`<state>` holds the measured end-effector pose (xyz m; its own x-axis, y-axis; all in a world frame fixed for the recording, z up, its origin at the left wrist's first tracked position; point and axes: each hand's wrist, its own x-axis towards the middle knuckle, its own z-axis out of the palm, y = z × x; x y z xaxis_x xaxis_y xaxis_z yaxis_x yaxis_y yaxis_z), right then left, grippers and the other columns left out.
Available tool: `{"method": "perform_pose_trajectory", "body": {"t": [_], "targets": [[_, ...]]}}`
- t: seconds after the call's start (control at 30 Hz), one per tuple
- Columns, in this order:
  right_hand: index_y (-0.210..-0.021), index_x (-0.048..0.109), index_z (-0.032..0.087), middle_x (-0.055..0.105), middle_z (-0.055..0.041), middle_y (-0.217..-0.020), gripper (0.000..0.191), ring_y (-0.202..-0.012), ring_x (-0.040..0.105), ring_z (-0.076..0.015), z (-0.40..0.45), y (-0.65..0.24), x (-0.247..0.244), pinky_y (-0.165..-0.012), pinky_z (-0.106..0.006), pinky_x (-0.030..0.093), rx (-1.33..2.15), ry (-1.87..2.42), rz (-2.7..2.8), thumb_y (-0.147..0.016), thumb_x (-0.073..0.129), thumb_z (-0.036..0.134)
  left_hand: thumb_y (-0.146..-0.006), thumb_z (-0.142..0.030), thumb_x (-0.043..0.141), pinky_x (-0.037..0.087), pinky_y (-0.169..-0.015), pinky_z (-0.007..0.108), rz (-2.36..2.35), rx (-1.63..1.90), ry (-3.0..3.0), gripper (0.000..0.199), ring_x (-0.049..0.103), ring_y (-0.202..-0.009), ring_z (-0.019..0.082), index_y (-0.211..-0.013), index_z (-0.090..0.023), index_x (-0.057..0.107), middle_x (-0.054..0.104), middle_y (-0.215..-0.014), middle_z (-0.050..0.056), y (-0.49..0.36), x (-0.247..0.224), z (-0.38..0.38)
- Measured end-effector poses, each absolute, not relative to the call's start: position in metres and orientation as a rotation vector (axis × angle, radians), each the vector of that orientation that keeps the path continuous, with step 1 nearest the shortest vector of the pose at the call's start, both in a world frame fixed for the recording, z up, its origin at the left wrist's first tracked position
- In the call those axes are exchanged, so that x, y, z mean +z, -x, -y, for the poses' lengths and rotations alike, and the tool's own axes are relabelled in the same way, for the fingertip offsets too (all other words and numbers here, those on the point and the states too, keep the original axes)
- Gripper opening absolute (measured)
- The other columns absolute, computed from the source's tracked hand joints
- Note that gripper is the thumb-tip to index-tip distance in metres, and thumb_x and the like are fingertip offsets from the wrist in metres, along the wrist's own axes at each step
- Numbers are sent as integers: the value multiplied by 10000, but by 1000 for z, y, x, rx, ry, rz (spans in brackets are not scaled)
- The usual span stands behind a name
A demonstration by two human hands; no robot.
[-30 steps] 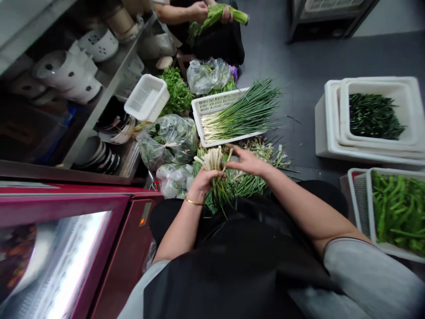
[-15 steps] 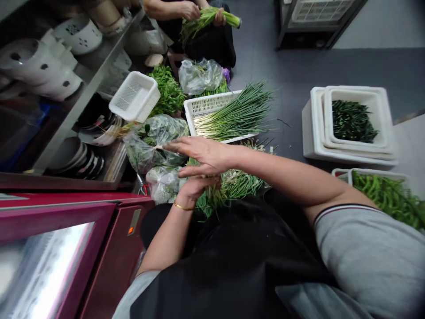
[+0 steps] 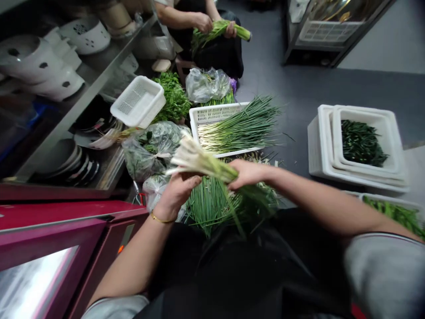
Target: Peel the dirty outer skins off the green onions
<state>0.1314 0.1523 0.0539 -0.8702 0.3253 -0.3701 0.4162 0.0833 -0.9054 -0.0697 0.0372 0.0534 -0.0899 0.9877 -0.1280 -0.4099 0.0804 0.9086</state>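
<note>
A bunch of spring onions point(image 3: 202, 158) lies across the space before my lap, white root ends pointing up and left, green tops hanging down at right. My right hand point(image 3: 247, 173) is closed around its green middle. At the white end, my left hand point(image 3: 181, 188) has its thumb below the stalks, while its fingers are partly hidden behind them; it appears to grip this end. Just beyond, a white basket point(image 3: 219, 109) bears a pile of spring onions point(image 3: 241, 124). More loose green stalks point(image 3: 207, 201) lie beneath my hands.
Bagged greens point(image 3: 151, 146) and an empty-looking white basket point(image 3: 137, 99) stand at left, beside dish shelves point(image 3: 89, 91). A red cabinet point(image 3: 109, 248) is near my left arm. Nested white tubs point(image 3: 320, 146) with green peppers stand right. Ahead, another person's hands point(image 3: 217, 27) hold green stalks.
My hands, earlier close together and overlapping with the left one below, are now apart. The spring onion bunch has come up into plain view between them. The view has shifted slightly.
</note>
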Motion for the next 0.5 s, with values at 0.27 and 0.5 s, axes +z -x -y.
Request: {"method": "perform_pose_trajectory", "body": {"t": [0.27, 0.5], "targets": [[-634, 547, 175, 458, 10, -529, 208, -772, 672, -245, -386, -144, 27, -771, -419, 527, -254, -1372, -2817, -765, 694, 244, -669, -377, 801, 545, -729, 313, -1570, 1022, -598, 436, 676, -911, 257, -1037, -164, 707, 722, -928, 119, 158, -12, -33], [-1175, 490, -38, 600, -266, -1168, 399, -1132, 561, -315, -406, -41, -192, -985, -497, 391, -266, -1359, -2647, -858, 569, 190, -619, -364, 828, 536, -863, 390, -1694, 700, -622, 449, 675, -943, 289, -1028, -205, 728, 737, -972, 110, 175, -58, -48]]}}
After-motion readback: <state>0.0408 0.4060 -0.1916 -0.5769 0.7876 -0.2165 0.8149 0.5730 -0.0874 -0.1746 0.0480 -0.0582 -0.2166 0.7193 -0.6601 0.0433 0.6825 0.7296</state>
